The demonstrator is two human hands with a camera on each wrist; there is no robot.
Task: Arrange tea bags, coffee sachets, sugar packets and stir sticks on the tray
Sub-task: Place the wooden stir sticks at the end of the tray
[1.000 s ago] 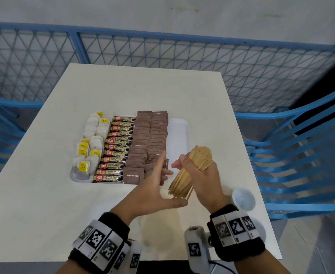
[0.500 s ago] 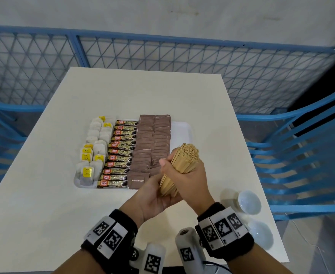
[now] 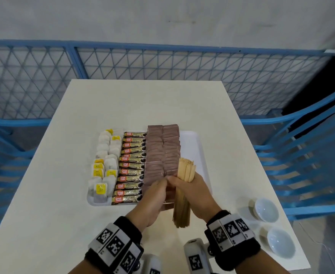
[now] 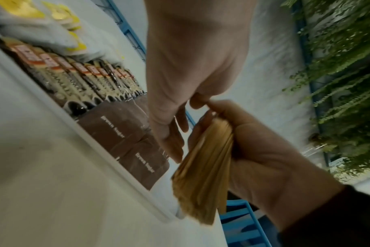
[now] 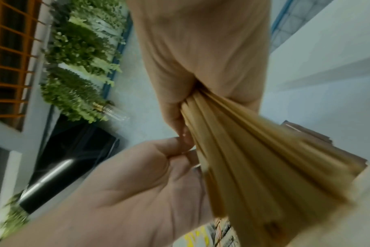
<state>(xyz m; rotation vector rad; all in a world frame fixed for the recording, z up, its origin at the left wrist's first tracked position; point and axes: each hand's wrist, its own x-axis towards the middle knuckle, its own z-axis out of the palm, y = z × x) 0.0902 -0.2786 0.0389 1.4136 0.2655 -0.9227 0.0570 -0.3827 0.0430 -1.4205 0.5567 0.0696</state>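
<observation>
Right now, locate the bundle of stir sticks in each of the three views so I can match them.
Head view: stir sticks at lower centre, held by the right hand, right of the brown sugar packets.
Left wrist view: stir sticks at lower centre, fanning down past the tray edge.
Right wrist view: stir sticks fill the centre-right, spreading from the grip.
Shared landmark: the brown sugar packets.
</observation>
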